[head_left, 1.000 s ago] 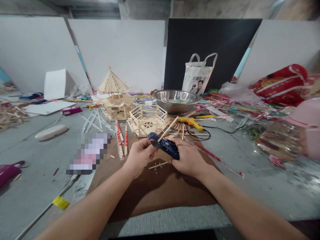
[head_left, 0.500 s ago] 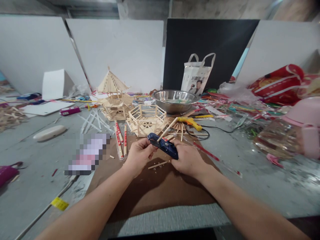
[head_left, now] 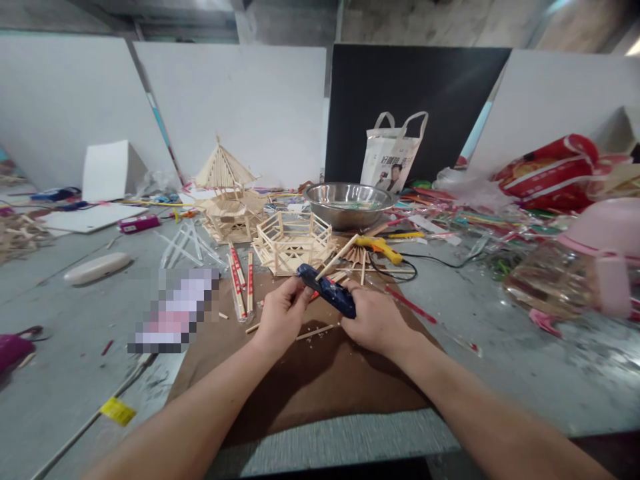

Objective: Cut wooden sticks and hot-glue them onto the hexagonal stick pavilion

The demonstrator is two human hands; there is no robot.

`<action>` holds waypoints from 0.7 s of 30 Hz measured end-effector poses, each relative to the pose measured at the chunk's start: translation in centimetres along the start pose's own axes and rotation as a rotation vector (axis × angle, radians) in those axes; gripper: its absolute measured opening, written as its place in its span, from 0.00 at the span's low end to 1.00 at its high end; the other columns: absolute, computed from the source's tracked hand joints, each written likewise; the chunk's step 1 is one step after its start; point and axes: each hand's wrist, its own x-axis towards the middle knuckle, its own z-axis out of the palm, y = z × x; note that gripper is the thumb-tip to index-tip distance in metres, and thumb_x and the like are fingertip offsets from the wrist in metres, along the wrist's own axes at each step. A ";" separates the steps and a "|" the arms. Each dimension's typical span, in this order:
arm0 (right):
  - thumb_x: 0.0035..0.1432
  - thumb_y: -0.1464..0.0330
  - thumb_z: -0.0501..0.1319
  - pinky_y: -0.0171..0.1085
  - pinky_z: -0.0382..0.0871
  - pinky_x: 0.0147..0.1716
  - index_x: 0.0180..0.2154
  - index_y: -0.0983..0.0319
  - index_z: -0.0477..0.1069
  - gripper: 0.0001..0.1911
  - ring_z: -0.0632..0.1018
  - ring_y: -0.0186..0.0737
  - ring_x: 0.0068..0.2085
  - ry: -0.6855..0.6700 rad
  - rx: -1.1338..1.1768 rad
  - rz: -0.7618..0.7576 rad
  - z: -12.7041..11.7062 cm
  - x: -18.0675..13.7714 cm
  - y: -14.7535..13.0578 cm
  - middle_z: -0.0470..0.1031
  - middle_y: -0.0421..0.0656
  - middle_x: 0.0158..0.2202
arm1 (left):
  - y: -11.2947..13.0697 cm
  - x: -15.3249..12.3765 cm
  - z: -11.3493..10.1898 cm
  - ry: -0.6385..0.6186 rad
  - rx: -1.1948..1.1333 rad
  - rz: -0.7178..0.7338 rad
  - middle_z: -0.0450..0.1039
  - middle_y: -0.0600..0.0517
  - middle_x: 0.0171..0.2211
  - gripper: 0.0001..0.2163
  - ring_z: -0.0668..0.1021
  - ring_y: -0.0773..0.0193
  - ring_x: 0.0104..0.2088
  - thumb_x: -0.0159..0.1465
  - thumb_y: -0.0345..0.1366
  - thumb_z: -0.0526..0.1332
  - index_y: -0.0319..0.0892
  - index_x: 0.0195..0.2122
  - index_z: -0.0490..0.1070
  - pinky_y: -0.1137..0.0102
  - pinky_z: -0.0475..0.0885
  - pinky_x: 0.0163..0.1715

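Note:
My right hand [head_left: 377,317] is wrapped round a dark blue hand tool [head_left: 335,297], which looks like a cutter. A thin wooden stick [head_left: 340,255] slants across the tool's left end, its upper end pointing away to the right. My left hand [head_left: 284,310] is closed at that end, thumb and fingers pinched in line with the stick's lower part, which they hide. Below the tool, another stick [head_left: 315,332] and small wood crumbs lie on the brown mat [head_left: 320,393]. Just beyond my hands stands a six-sided stick railing model [head_left: 295,247].
A stick pavilion [head_left: 227,180] stands behind on the left, with packed sticks [head_left: 240,283] nearer. At the right are a yellow glue gun [head_left: 380,248] with a black cord, a steel bowl [head_left: 350,207] and a pink-lidded bottle [head_left: 555,273]. A phone [head_left: 175,310] lies left.
My left hand has shifted slightly right, uncovering a stick end on the mat beside it. The tool and the slanted stick have hardly moved. The view has shifted a little.

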 end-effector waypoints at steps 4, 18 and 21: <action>0.43 0.67 0.52 0.36 0.58 0.33 0.44 0.61 0.59 0.22 0.72 0.43 0.36 -0.004 0.035 -0.014 -0.1 0.1 0.1 0.72 0.45 0.36 | -0.2 0.1 -0.1 -0.032 0.016 0.041 0.65 0.54 0.23 0.11 0.65 0.71 0.25 0.56 0.39 0.52 0.36 0.30 0.67 0.78 0.60 0.26; 0.42 0.69 0.52 0.35 0.57 0.42 0.46 0.63 0.59 0.24 0.68 0.40 0.44 0.013 0.136 -0.107 -0.7 -0.2 0.4 0.68 0.44 0.43 | 0.5 0.4 -1.1 -0.247 -0.210 -0.085 0.51 0.59 0.13 0.14 0.54 0.76 0.16 0.53 0.43 0.54 0.37 0.19 0.65 0.77 0.49 0.16; 0.42 0.69 0.52 0.35 0.58 0.41 0.45 0.62 0.59 0.23 0.69 0.41 0.43 0.011 0.134 -0.116 -0.6 -0.2 0.6 0.68 0.44 0.43 | 0.8 0.5 -1.3 -0.307 -0.306 -0.167 0.49 0.59 0.12 0.15 0.52 0.77 0.14 0.53 0.44 0.54 0.37 0.18 0.61 0.77 0.47 0.15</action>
